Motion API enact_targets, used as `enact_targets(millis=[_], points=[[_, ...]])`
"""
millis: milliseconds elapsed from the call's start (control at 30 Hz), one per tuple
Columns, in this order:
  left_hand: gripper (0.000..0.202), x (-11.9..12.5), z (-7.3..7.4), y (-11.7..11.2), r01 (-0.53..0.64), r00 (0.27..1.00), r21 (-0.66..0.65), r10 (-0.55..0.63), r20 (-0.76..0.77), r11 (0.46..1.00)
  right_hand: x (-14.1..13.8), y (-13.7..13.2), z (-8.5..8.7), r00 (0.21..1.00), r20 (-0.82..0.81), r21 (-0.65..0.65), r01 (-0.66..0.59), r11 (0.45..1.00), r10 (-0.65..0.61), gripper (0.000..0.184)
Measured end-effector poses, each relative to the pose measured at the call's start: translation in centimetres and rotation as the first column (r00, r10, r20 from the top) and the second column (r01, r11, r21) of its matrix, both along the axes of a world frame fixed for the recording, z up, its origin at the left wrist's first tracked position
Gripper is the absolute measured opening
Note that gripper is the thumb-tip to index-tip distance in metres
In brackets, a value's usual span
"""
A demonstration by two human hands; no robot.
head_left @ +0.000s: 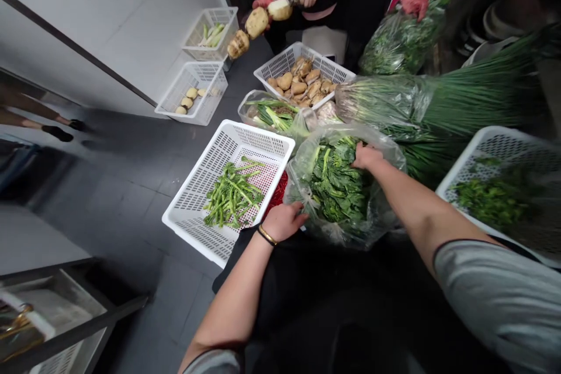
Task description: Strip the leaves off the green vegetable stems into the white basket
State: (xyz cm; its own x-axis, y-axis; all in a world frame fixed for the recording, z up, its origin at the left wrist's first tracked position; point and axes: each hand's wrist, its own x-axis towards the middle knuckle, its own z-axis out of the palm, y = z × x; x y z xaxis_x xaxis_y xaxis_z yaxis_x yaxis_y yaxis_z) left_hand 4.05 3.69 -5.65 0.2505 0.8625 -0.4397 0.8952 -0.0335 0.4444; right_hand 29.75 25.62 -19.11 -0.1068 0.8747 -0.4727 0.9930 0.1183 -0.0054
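A clear plastic bag point(302, 172) full of dark leafy greens point(337, 181) stands open in front of me. At its near left rim is my left hand point(286, 221), fingers bent and closed on the plastic. My right hand point(367, 156) reaches over the bag's far right side, its curled fingers on the leaves at the edge of the bunch; the fingertips are partly hidden there. Left of the bag, a white perforated basket point(188, 210) contains trimmed green stalks point(232, 194).
Opposite me, a person peels a large root point(257, 22). A basket of potatoes point(300, 85), a bag of leeks point(276, 114) and bundled green onions point(394, 96) lie beyond my bag. On the right is a basket of herbs point(491, 193); smaller baskets point(197, 114) line the wall.
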Motion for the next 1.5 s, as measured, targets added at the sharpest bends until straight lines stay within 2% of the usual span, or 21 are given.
enact_targets(millis=[100, 200, 333, 400, 467, 533, 600, 667, 767, 833, 867, 933, 1000, 1067, 1133, 1200, 1267, 1333, 1400, 1467, 1500], points=[[0.029, -0.4, -0.3, 0.0, -0.019, 1.0, 0.011, 0.019, -0.001, 1.0, -1.0, -1.7, 1.5, 1.0, 0.022, 0.01, -0.022, 1.0, 0.021, 0.069], [0.03, -0.7, -0.7, 0.1, -0.021, 1.0, 0.033, 0.022, -0.019, 0.999, -1.2, -6.3, 3.2, 0.997, 0.02, 0.008, -0.077, 0.997, 0.076, 0.055], [0.031, -0.4, -1.3, -0.2, -0.02, 0.997, 0.049, 0.023, -0.072, 0.999, 0.5, -11.6, 5.8, 0.988, -0.01, -0.08, -0.153, 0.985, 0.153, 0.049], [0.031, 0.3, -1.2, -0.6, -0.025, 0.994, 0.055, 0.03, -0.103, 0.998, 2.0, -12.4, 7.4, 0.983, -0.04, -0.152, -0.184, 0.971, 0.18, 0.045], [0.036, 1.5, -0.7, -1.2, -0.036, 0.995, 0.12, 0.046, -0.083, 0.992, 3.5, -12.3, 9.2, 0.975, -0.087, -0.209, -0.219, 0.953, 0.205, 0.042], [0.057, 3.3, 0.3, -1.7, -0.008, 1.0, 0.265, 0.006, 0.008, 0.964, 4.7, -11.9, 11.2, 0.965, -0.147, -0.241, -0.248, 0.938, 0.218, 0.041], [0.087, 5.2, 1.4, -2.0, 0.052, 0.984, 0.412, -0.116, 0.132, 0.91, 5.2, -11.6, 13.4, 0.943, -0.229, -0.26, -0.3, 0.918, 0.243, 0.038], [0.107, 7.0, 2.4, -1.6, 0.102, 0.934, 0.47, -0.246, 0.258, 0.877, 4.9, -11.7, 15.4, 0.905, -0.315, -0.268, -0.374, 0.888, 0.286, 0.032], [0.106, 8.5, 2.7, 0.2, 0.139, 0.824, 0.365, -0.312, 0.473, 0.92, 2.7, -11.7, 17.9, 0.823, -0.394, -0.222, -0.517, 0.826, 0.409, 0.028], [0.093, 8.5, 2.1, 1.5, 0.153, 0.743, 0.203, -0.248, 0.622, 0.967, 0.7, -11.3, 18.8, 0.8, -0.384, -0.203, -0.561, 0.803, 0.462, 0.023], [0.086, 8.3, 1.6, 2.0, 0.144, 0.702, 0.111, -0.18, 0.688, 0.983, -0.4, -11.0, 19.0, 0.806, -0.373, -0.203, -0.554, 0.807, 0.459, 0.019], [0.076, 7.8, 0.4, 2.6, 0.093, 0.6, -0.072, 0.002, 0.8, 0.993, -2.5, -10.1, 19.0, 0.855, -0.368, -0.201, -0.457, 0.867, 0.365, 0.014], [0.073, 7.6, -0.9, 2.5, 0.05, 0.444, -0.25, 0.203, 0.873, 0.967, -4.5, -9.1, 18.5, 0.881, -0.431, -0.117, -0.27, 0.956, 0.196, 0.015], [0.071, 7.6, -1.9, 2.1, 0.08, 0.291, -0.407, 0.369, 0.882, 0.91, -6.2, -7.8, 18.2, 0.829, -0.549, 0.047, -0.092, 0.995, 0.102, 0.018], [0.066, 7.8, -2.3, 1.8, 0.138, 0.204, -0.508, 0.477, 0.855, 0.85, -7.4, -6.0, 18.6, 0.732, -0.647, 0.239, -0.072, 0.968, 0.214, 0.022], [0.059, 7.9, -2.2, 1.9, 0.145, 0.121, -0.546, 0.533, 0.837, 0.825, -7.4, -3.9, 19.9, 0.619, -0.658, 0.387, -0.211, 0.898, 0.429, 0.027], [0.053, 7.6, -1.9, 2.4, 0.095, 0.007, -0.566, 0.568, 0.823, 0.819, -5.8, -2.0, 21.2, 0.518, -0.632, 0.459, -0.348, 0.817, 0.576, 0.031], [0.047, 6.9, -1.4, 3.1, 0.037, -0.083, -0.599, 0.6, 0.796, 0.8, -3.1, -1.3, 21.3, 0.481, -0.626, 0.481, -0.38, 0.79, 0.613, 0.034], [0.041, 6.1, -1.0, 3.5, -0.009, -0.132, -0.632, 0.626, 0.769, 0.775, -0.5, -2.9, 19.1, 0.516, -0.656, 0.461, -0.304, 0.834, 0.551, 0.033], [0.033, 5.5, -0.7, 3.6, -0.07, -0.183, -0.652, 0.633, 0.752, 0.755, 1.0, -6.7, 14.9, 0.621, -0.643, 0.371, -0.261, 0.891, 0.449, 0.032], [0.03, 5.4, -0.4, 3.4, -0.104, -0.208, -0.66, 0.633, 0.746, 0.744, 1.2, -9.2, 12.4, 0.634, -0.64, 0.334, -0.281, 0.9, 0.435, 0.033]])
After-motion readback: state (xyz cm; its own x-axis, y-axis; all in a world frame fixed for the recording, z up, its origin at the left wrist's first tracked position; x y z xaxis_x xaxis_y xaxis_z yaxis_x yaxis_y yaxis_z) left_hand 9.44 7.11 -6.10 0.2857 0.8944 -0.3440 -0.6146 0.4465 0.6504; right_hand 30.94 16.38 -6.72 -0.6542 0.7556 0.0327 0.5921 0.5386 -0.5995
